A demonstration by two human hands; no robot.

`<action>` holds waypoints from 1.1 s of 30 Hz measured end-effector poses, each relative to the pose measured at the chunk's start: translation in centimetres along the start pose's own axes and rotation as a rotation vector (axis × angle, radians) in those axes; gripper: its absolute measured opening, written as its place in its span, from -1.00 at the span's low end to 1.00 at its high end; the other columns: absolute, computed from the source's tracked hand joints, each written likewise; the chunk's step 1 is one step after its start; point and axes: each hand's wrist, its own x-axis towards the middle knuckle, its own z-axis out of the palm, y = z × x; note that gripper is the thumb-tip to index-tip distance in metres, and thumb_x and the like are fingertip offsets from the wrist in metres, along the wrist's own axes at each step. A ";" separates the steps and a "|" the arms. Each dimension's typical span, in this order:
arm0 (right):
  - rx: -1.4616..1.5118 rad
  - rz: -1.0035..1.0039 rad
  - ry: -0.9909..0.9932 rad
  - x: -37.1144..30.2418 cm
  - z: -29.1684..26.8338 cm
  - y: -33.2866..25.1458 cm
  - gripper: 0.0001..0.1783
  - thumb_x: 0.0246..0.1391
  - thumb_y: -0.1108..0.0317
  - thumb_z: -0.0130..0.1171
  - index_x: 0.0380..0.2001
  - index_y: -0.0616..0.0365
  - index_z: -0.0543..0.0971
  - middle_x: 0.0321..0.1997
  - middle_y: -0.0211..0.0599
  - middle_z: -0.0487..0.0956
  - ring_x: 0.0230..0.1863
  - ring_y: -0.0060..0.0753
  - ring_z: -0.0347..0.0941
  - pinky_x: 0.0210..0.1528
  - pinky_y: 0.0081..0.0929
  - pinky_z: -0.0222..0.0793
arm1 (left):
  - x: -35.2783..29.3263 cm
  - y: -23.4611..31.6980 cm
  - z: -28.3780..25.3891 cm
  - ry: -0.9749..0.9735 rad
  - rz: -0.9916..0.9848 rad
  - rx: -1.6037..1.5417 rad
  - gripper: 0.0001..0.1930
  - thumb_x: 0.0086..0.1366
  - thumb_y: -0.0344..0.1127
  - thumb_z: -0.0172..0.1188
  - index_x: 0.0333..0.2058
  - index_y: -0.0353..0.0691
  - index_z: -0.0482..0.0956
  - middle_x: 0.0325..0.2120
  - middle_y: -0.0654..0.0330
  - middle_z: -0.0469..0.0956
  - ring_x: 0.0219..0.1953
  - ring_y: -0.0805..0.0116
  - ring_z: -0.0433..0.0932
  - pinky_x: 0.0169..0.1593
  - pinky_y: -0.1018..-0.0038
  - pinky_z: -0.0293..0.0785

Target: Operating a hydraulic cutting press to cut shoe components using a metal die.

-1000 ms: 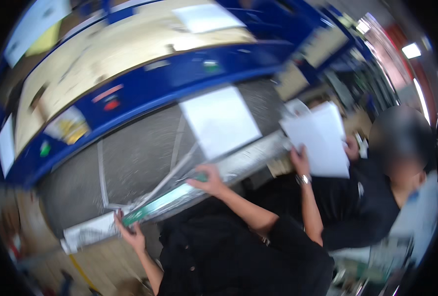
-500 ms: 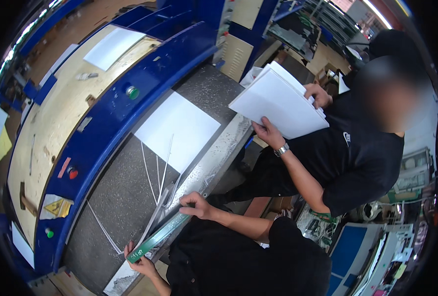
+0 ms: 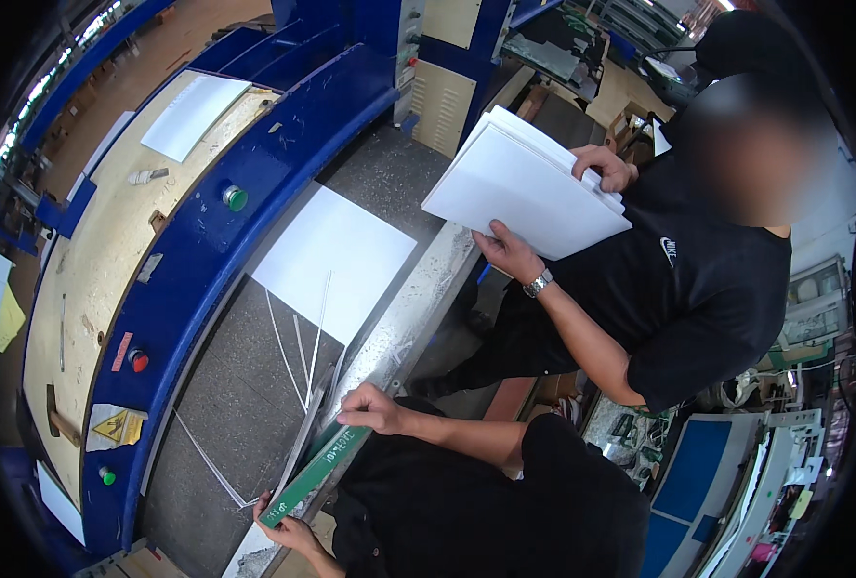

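Observation:
My left hand grips the lower end of a long, flat green strip with white handwritten marks. At its other end my right hand is closed on it, thumb and fingers pinching. The strip lies slantwise in front of my body, along the metal edge of a machine bed. Beside it are narrow metal-looking strips, partly hidden by my hands. A white sheet lies on the dark speckled bed, with thin white offcuts next to it.
To the right a co-worker holds a stack of white sheets in both hands, over the bed's edge. A blue machine beam with buttons curves along the left. On its cream top lie a hammer and another white sheet.
The green strip has turned in my hands, so its marked face shows more fully. My view has shifted slightly; the co-worker's stack of sheets appears a little further left.

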 end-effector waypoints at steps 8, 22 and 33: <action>0.000 0.108 0.026 -1.1 -1.1 -1.0 -0.47 0.16 0.37 0.17 -0.78 0.27 0.17 -0.73 -0.44 0.10 -0.59 -0.62 0.00 -0.47 -0.39 -0.09 | 1.6 0.9 -0.5 0.000 0.020 0.026 -0.81 0.38 -0.49 0.02 -0.08 -0.41 0.44 -0.16 0.00 0.54 -0.08 0.19 0.51 0.09 0.34 0.40; 0.179 0.082 0.156 -0.5 -3.9 -1.7 -0.47 0.21 0.36 0.15 -0.80 0.13 0.19 -0.71 -0.71 0.11 -0.59 -0.82 -0.02 -0.54 -0.48 -0.12 | 5.6 4.4 1.7 -0.103 0.107 0.140 -0.87 0.42 -0.53 -0.01 -0.13 -0.45 0.44 -0.26 0.10 0.51 -0.21 0.37 0.48 -0.09 0.54 0.39; 0.067 0.104 0.108 -0.7 -3.3 -1.5 -0.46 0.25 0.38 0.10 -0.75 0.16 0.09 -0.68 -0.62 0.01 -0.57 -0.74 -0.08 -0.51 -0.44 -0.14 | 6.9 5.1 5.7 0.182 0.060 0.189 -0.83 0.37 -0.46 0.09 -0.24 -0.50 0.53 -0.45 -0.03 0.57 -0.41 0.28 0.51 -0.28 0.30 0.46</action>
